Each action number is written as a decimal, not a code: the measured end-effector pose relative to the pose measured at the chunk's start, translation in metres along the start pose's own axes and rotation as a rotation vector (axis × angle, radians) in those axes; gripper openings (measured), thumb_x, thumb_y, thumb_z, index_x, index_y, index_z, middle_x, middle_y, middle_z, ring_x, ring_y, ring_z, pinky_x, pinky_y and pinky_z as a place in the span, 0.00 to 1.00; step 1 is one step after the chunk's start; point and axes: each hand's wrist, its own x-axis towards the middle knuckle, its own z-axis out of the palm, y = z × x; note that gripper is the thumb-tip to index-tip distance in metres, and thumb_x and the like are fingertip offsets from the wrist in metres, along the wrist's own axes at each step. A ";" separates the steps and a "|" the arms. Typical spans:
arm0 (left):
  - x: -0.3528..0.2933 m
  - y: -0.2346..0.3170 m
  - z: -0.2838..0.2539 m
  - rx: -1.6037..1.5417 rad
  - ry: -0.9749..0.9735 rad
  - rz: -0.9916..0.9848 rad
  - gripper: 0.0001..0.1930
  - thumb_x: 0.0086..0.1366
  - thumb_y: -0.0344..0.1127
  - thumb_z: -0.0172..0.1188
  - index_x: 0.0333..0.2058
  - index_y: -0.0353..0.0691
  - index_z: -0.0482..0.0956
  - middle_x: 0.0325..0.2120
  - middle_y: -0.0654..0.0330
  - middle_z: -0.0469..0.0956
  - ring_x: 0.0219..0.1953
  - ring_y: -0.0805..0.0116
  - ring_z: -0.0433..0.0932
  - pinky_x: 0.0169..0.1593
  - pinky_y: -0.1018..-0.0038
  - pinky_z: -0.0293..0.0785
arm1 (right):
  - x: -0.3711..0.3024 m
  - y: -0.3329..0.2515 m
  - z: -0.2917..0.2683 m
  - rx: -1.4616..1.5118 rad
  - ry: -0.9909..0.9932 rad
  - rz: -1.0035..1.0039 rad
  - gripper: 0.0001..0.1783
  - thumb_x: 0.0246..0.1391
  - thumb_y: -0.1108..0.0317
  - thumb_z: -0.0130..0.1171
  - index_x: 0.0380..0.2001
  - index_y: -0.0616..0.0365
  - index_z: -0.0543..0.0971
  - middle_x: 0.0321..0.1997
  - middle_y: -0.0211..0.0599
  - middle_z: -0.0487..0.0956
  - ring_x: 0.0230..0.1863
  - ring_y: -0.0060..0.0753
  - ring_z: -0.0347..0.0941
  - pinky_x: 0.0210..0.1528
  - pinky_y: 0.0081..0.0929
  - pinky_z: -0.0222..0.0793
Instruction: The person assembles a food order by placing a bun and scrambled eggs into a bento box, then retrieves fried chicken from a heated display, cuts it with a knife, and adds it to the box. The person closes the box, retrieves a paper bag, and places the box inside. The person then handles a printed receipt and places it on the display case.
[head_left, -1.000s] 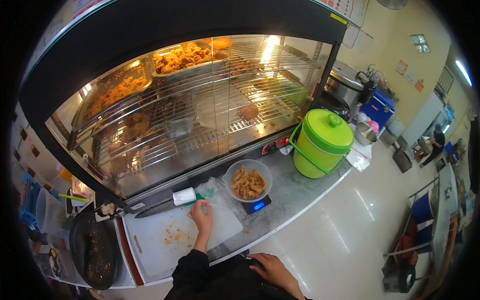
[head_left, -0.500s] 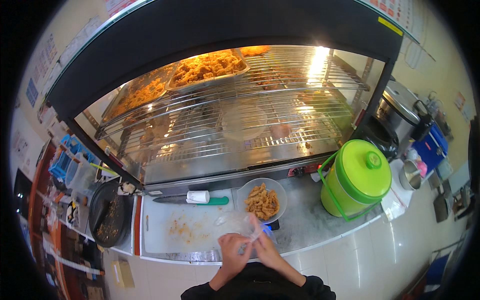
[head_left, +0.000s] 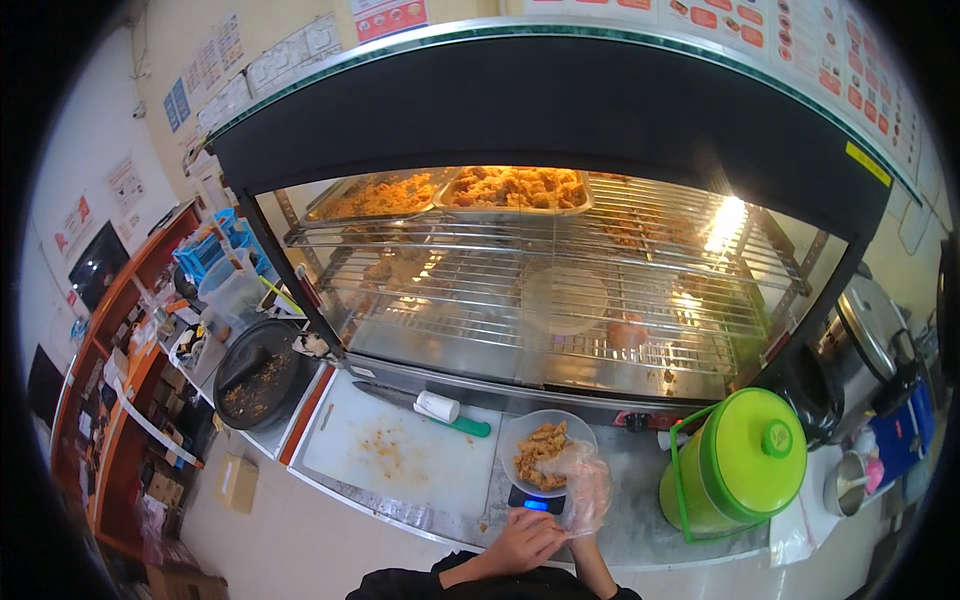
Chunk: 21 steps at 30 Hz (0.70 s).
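Note:
A clear plastic glove (head_left: 575, 462) covers my right hand (head_left: 588, 495). That hand is raised with its fingers stretched out beside the near right rim of the bowl. My left hand (head_left: 527, 540) is closed at the right wrist, its fingers pinching the glove's cuff. The round translucent bowl (head_left: 588, 430) holds fried, breaded pieces of food (head_left: 540, 450). Under its near side shows a dark scale (head_left: 537, 504) with a lit blue display. The gloved fingers overlap the bowl's edge; whether they touch the food I cannot tell.
A white cutting board (head_left: 400, 460) with crumbs lies left, bearing a green-handled knife (head_left: 465, 426) and a white roll-shaped item (head_left: 436, 405). Behind stands a heated display case (head_left: 540, 110) with food trays. A green lidded cooler (head_left: 740, 460) stands right, a black mortar (head_left: 262, 370) far left.
The plastic glove, loose between both hands before, now covers my right hand. My left hand has moved to its wrist. The view has shifted, so the counter sits lower in the picture.

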 end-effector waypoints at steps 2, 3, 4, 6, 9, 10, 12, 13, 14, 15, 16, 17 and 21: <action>0.005 0.002 0.003 -0.064 -0.001 0.068 0.08 0.52 0.30 0.63 0.33 0.40 0.77 0.30 0.64 0.75 0.39 0.65 0.73 0.43 0.68 0.64 | 0.010 0.002 -0.004 -0.006 -0.048 -0.050 0.29 0.53 0.61 0.53 0.55 0.60 0.60 0.55 0.40 0.64 0.54 0.39 0.63 0.58 0.36 0.57; 0.007 0.002 0.004 -0.104 -0.006 0.089 0.08 0.53 0.29 0.61 0.34 0.38 0.76 0.31 0.62 0.75 0.40 0.65 0.73 0.42 0.68 0.65 | 0.016 0.000 -0.006 -0.009 -0.046 -0.072 0.29 0.54 0.59 0.50 0.56 0.60 0.59 0.57 0.41 0.63 0.55 0.39 0.62 0.59 0.36 0.56; 0.010 0.003 0.005 -0.148 -0.002 0.111 0.09 0.54 0.29 0.59 0.35 0.36 0.76 0.31 0.60 0.74 0.41 0.64 0.72 0.42 0.68 0.65 | 0.023 -0.004 -0.009 -0.023 -0.031 -0.090 0.29 0.55 0.58 0.48 0.57 0.60 0.58 0.58 0.42 0.62 0.56 0.40 0.61 0.60 0.36 0.55; 0.017 0.002 0.005 -0.229 -0.069 0.258 0.10 0.54 0.29 0.59 0.36 0.35 0.76 0.31 0.59 0.74 0.40 0.63 0.73 0.43 0.67 0.66 | 0.037 -0.021 -0.015 -0.066 0.067 -0.175 0.30 0.58 0.55 0.43 0.59 0.60 0.57 0.61 0.43 0.60 0.59 0.41 0.58 0.62 0.37 0.52; 0.029 0.000 -0.001 -0.332 -0.094 0.288 0.11 0.53 0.27 0.61 0.37 0.37 0.76 0.32 0.58 0.74 0.40 0.63 0.73 0.43 0.68 0.68 | 0.072 -0.060 -0.032 -0.186 0.325 -0.411 0.32 0.62 0.50 0.35 0.62 0.60 0.55 0.64 0.46 0.57 0.64 0.43 0.55 0.65 0.38 0.48; 0.034 -0.001 -0.004 -0.363 -0.084 0.272 0.12 0.53 0.27 0.62 0.38 0.38 0.77 0.33 0.58 0.74 0.40 0.63 0.73 0.42 0.68 0.69 | 0.087 -0.074 -0.039 -0.203 0.432 -0.538 0.33 0.63 0.49 0.33 0.63 0.60 0.54 0.66 0.47 0.56 0.65 0.44 0.54 0.66 0.38 0.47; 0.044 -0.006 -0.013 -0.349 -0.056 0.305 0.11 0.53 0.27 0.62 0.38 0.38 0.77 0.33 0.59 0.74 0.40 0.62 0.73 0.42 0.68 0.69 | 0.112 -0.102 -0.066 -0.413 0.607 -0.537 0.33 0.64 0.50 0.26 0.65 0.59 0.49 0.69 0.45 0.50 0.69 0.43 0.44 0.69 0.39 0.39; 0.048 -0.009 -0.018 -0.347 -0.041 0.325 0.11 0.53 0.27 0.62 0.38 0.38 0.77 0.33 0.59 0.74 0.40 0.62 0.73 0.42 0.68 0.68 | 0.125 -0.111 -0.078 -0.325 0.689 -0.570 0.31 0.65 0.52 0.27 0.64 0.60 0.51 0.68 0.45 0.51 0.69 0.43 0.46 0.69 0.39 0.40; 0.050 -0.013 -0.022 -0.309 -0.011 0.290 0.11 0.53 0.27 0.62 0.37 0.39 0.77 0.33 0.59 0.74 0.39 0.62 0.73 0.42 0.67 0.68 | 0.137 -0.119 -0.095 -0.559 0.775 -0.605 0.30 0.65 0.53 0.30 0.64 0.60 0.52 0.68 0.46 0.52 0.68 0.44 0.48 0.68 0.37 0.41; 0.052 -0.018 -0.028 -0.272 0.018 0.256 0.10 0.53 0.27 0.62 0.36 0.39 0.77 0.33 0.58 0.75 0.39 0.62 0.74 0.42 0.67 0.68 | 0.150 -0.125 -0.115 -0.828 0.866 -0.613 0.30 0.64 0.53 0.32 0.63 0.60 0.54 0.67 0.46 0.54 0.68 0.45 0.49 0.68 0.36 0.42; 0.052 -0.024 -0.034 -0.234 0.047 0.223 0.10 0.53 0.26 0.62 0.36 0.39 0.77 0.33 0.58 0.75 0.39 0.62 0.74 0.42 0.66 0.68 | 0.164 -0.127 -0.132 -0.878 0.944 -0.590 0.29 0.64 0.55 0.35 0.62 0.60 0.56 0.66 0.47 0.56 0.67 0.45 0.51 0.67 0.35 0.45; 0.051 -0.033 -0.042 -0.201 0.101 0.152 0.09 0.53 0.27 0.62 0.35 0.39 0.76 0.33 0.59 0.75 0.38 0.62 0.73 0.42 0.67 0.67 | 0.181 -0.125 -0.147 -0.961 1.029 -0.542 0.28 0.63 0.56 0.39 0.61 0.61 0.58 0.65 0.47 0.58 0.66 0.45 0.53 0.66 0.34 0.48; 0.034 -0.077 -0.077 -0.063 0.433 -0.133 0.06 0.53 0.27 0.61 0.31 0.40 0.75 0.31 0.59 0.76 0.36 0.59 0.73 0.42 0.67 0.65 | 0.236 -0.097 -0.181 -0.863 1.272 -0.376 0.20 0.55 0.62 0.52 0.47 0.64 0.71 0.52 0.48 0.72 0.53 0.49 0.68 0.54 0.32 0.63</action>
